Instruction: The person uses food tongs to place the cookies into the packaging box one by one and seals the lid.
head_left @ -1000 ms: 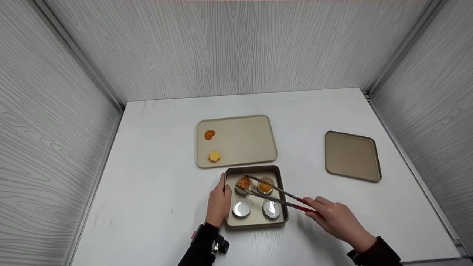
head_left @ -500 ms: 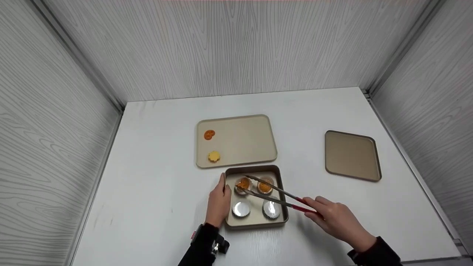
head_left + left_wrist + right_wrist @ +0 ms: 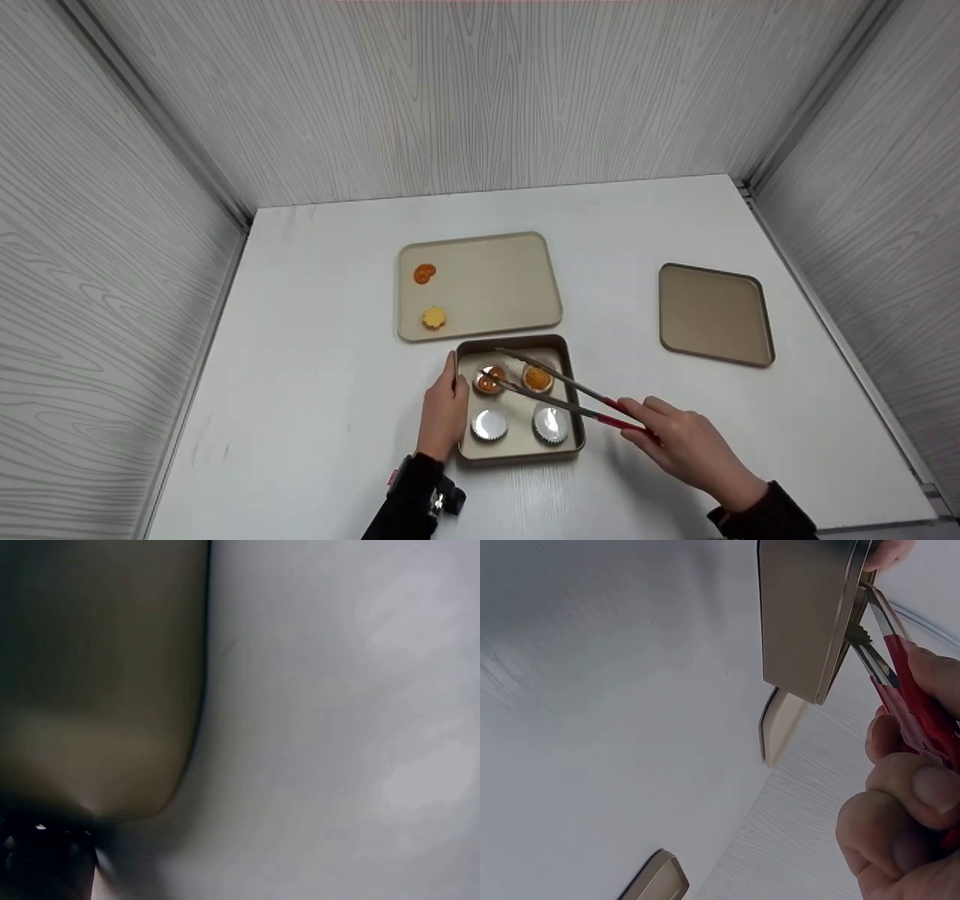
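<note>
While left hand (image 3: 444, 411) steadies pan (image 3: 571, 375), right hand (image 3: 686, 450) grips tongs (image 3: 559, 390)

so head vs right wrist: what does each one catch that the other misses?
Head only: left hand resting on the deep pan's left rim, four foil cups inside, two cookies on the flat tray, a third tray to the right. Right wrist only: the fingers curled round the red handles, the pan's underside. Both: right hand gripping the tongs.

Head view high, looking down; wrist views low, close; small tray (image 3: 517, 442) shared.
</note>
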